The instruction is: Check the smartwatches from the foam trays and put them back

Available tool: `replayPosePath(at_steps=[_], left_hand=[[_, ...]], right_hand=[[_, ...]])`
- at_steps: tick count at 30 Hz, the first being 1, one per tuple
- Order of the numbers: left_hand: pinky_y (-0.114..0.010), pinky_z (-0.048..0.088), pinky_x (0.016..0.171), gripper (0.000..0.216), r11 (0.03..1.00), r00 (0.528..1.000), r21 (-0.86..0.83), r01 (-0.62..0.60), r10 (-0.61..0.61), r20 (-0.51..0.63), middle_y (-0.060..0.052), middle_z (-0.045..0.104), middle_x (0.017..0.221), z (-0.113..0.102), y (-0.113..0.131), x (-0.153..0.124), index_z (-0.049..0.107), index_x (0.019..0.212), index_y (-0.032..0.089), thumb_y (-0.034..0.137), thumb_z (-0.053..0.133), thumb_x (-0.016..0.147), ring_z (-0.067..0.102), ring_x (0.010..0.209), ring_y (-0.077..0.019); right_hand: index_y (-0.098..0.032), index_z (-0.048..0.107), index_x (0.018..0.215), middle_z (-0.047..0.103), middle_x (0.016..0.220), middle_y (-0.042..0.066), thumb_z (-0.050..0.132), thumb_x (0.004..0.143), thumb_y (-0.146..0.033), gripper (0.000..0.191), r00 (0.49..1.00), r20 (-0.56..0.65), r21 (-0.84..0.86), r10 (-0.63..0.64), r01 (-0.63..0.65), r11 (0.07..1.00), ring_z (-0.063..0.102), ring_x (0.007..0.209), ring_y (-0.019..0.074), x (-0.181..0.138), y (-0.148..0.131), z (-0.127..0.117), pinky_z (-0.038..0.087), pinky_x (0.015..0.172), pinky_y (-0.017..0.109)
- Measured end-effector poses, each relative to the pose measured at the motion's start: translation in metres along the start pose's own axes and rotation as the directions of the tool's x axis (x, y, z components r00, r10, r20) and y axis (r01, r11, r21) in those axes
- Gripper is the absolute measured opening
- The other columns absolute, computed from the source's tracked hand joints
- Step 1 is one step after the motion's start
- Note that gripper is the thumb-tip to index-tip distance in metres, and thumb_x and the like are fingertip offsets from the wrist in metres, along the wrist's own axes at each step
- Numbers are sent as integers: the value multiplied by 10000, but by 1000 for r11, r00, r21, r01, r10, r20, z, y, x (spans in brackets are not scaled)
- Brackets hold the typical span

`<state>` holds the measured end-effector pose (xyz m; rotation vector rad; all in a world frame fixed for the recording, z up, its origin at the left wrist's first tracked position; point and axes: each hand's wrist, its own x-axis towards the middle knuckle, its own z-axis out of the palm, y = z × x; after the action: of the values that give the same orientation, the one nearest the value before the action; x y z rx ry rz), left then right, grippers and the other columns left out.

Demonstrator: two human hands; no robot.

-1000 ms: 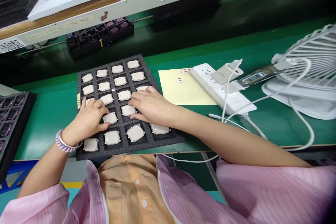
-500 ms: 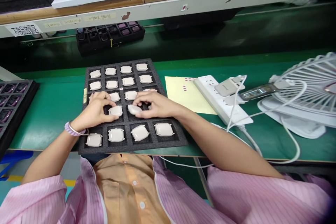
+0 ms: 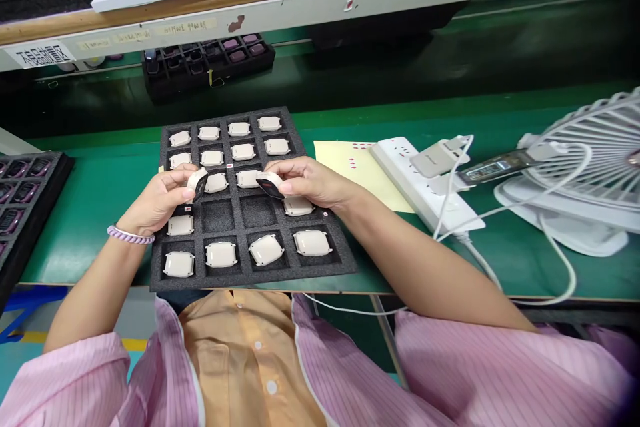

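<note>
A black foam tray (image 3: 345, 260) lies on the green bench in front of me, its cells filled with several small beige square cases. My left hand (image 3: 160, 200) is closed on one beige case (image 3: 197, 181), lifted and tilted above the tray's left side. My right hand (image 3: 310, 181) pinches another case (image 3: 270, 184), turned so its dark inner face shows. Two cells in the middle of the tray (image 3: 240, 213) are bare beneath my hands. A beige case (image 3: 299, 205) sits in the cell just under my right hand.
A pale yellow sheet (image 3: 360, 173) lies right of the tray, then a white power strip (image 3: 425, 187) with plugs and cables, and a white fan (image 3: 590, 173). Black trays with purple parts sit at the left edge (image 3: 25, 193) and behind (image 3: 205, 63). A shelf runs across the back.
Both hands have lifted a case each out of the middle cells and turned them over; half a second ago they were still pressing on the cases in the tray.
</note>
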<state>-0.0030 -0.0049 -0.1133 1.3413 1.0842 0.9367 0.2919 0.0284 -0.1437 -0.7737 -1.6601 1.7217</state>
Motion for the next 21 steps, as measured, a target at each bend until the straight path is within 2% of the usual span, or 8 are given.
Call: replayPosePath(at_steps=[4,7,9,11,13,15,17,21], left_hand=[[-324,454,791,591,999,1000,47,-16,15,10,-68,576,992,-5,-2,1,773,753,191,711,923,516,505,892,-206],[-420,478,975,477,961,995,265,-74,54,81,-68,596,1024,-5,-3,-2,789,857,207,614,887,630,551,983,-244],[-555,390,1144,366,816,982,557,-153,65,175,-57,603,1032,1,-4,-6,796,922,232,506,872,691,553,1031,-266],[-715,180,1240,278,562,970,795,-229,65,233,-52,615,1042,10,-5,-13,793,951,246,409,868,738,541,1084,-294],[-806,1,1228,263,351,965,899,-262,98,243,-67,631,1095,17,-7,-21,785,1011,247,353,859,782,522,1155,-329],[-845,-35,1205,333,246,959,930,-275,137,247,-97,635,1180,17,-8,-31,762,1137,251,337,835,824,505,1211,-358],[-871,0,1191,355,202,958,942,-269,161,239,-113,634,1219,8,-7,-43,736,1212,261,317,786,866,504,1227,-370],[-895,55,1169,227,164,971,961,-224,121,206,-103,650,1122,-23,-3,-66,752,1107,266,266,693,888,548,1137,-357]], right_hand=[[-173,609,685,533,721,-5,891,630,-537,464,1000,-12,13,-14,14,1000,438,664,143,1,2,-2,376,649,267],[-185,573,677,524,706,-8,868,640,-571,488,1000,-14,-5,-15,15,1000,440,657,148,1,2,-4,365,643,270],[-191,574,705,542,735,-1,831,663,-596,482,1000,-13,-62,-14,14,998,461,674,158,0,1,-3,373,659,278],[-191,615,766,582,798,15,790,711,-570,421,999,26,-230,-30,35,973,493,708,171,-2,1,1,384,698,297],[-189,662,832,623,856,35,761,756,-486,322,994,74,-510,-75,103,854,536,764,193,-4,2,7,381,785,337],[-183,687,875,653,885,48,754,771,-394,245,986,112,-737,-126,167,655,573,819,217,-7,4,13,340,874,382],[-176,687,904,673,898,54,760,778,-344,223,981,122,-834,-148,182,520,599,849,236,-10,6,18,298,907,398],[-172,679,950,704,971,76,758,812,-315,214,983,135,-891,-125,175,418,626,904,263,-13,3,21,280,896,382]])
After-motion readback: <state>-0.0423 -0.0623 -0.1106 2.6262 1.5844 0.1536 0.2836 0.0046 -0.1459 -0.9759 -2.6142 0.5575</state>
